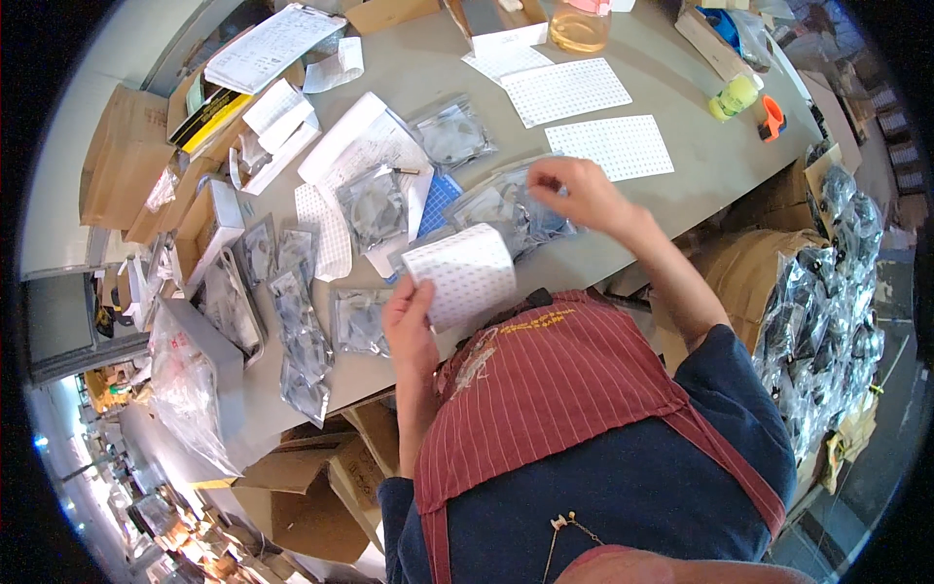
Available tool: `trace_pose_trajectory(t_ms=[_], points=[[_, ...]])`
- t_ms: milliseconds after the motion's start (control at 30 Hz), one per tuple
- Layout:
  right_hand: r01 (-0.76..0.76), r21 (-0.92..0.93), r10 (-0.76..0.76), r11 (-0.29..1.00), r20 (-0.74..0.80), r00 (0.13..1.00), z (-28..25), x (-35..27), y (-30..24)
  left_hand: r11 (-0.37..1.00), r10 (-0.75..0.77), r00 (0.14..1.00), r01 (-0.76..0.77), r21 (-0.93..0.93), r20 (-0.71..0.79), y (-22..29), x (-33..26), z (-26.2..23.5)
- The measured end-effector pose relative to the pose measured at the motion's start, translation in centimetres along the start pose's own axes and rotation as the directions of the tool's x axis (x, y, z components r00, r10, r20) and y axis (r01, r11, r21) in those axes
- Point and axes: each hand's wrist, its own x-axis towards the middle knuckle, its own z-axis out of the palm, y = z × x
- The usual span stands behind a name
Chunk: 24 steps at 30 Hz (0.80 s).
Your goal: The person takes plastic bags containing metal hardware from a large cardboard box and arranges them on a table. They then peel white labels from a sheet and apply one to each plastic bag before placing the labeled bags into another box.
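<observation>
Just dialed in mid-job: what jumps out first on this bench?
The person's left hand holds a curled white sticker sheet at the table's near edge, while the right hand pinches the top of a clear plastic bag just beyond it. More small clear bags lie scattered to the left on the grey table, and two flat dotted sheets lie farther back.
</observation>
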Motion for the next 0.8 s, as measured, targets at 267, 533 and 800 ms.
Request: trace_pose_trajectory(t_ms=[267, 533, 800], points=[[0.043, -0.628, 0.129, 0.777, 0.226, 0.965, 2.3, 1.4, 8.7, 0.989, 0.058, 0.945, -0.099, -0.114, -0.321, 2.2, -2.4, -3.9], [0.284, -0.272, -0.193, 0.919, 0.317, 0.929, 3.8, 5.0, 4.0, 0.985, 0.082, 0.908, -0.136, -0.104, -0.411, 1.4, -5.0, -4.2], [0.566, -0.490, -0.223, 0.664, 0.593, 0.774, 7.9, 6.1, 2.9, 0.995, 0.036, 0.948, -0.063, -0.074, -0.317, 0.9, -5.9, -1.3]])
